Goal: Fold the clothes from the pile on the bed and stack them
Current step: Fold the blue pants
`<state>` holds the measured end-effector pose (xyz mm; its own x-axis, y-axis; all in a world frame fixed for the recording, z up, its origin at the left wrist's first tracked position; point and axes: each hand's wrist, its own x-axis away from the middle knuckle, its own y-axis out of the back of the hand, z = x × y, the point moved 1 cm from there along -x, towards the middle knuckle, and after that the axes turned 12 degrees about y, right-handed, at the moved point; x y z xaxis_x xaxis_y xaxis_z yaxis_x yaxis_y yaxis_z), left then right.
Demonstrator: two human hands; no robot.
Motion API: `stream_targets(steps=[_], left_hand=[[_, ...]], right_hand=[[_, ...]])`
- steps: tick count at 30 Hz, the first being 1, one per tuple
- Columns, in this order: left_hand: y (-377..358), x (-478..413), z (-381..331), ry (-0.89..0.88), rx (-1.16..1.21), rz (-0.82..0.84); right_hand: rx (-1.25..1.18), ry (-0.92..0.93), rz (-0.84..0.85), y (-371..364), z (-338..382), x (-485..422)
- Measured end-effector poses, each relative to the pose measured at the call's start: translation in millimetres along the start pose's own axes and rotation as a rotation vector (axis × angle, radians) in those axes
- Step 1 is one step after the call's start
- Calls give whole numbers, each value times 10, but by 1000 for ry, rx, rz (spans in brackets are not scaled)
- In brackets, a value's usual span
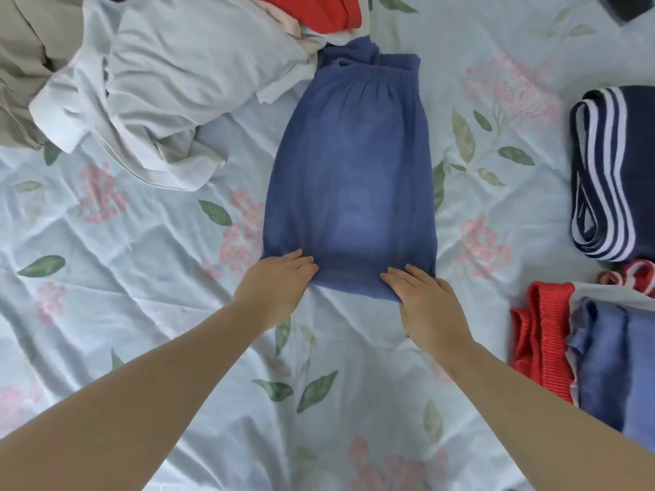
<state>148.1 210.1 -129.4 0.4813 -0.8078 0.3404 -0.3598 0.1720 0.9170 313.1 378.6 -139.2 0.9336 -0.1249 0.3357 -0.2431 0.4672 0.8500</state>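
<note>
The soft blue knit garment with an elastic waistband (349,164) lies flat on the floral bed sheet (141,242), stretching away from the left grip (280,278) and the right grip (425,299). Their straight fingers press its near hem, thumbs possibly tucked under. It looks light and floppy, best lifted by both near corners.

Floral bedsheet (141,242), dark object (623,7) at far corner

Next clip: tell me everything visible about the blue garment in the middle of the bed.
The blue garment is soft knit, paler at its middle, with a gathered elastic waistband at the far end. Folded into a narrow panel, it lies flat on the floral sheet, waistband end touching the pile. The left hand and right hand rest on its near corners.
</note>
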Motion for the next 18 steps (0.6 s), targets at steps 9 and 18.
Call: stream_targets(steps=[9, 18], left_hand=[[-50, 482, -322, -45, -118, 941], [326, -340, -82, 522, 524, 12]], right_hand=[[-32, -14, 536, -91, 412, 804], [-470, -333, -76, 432, 85, -120]])
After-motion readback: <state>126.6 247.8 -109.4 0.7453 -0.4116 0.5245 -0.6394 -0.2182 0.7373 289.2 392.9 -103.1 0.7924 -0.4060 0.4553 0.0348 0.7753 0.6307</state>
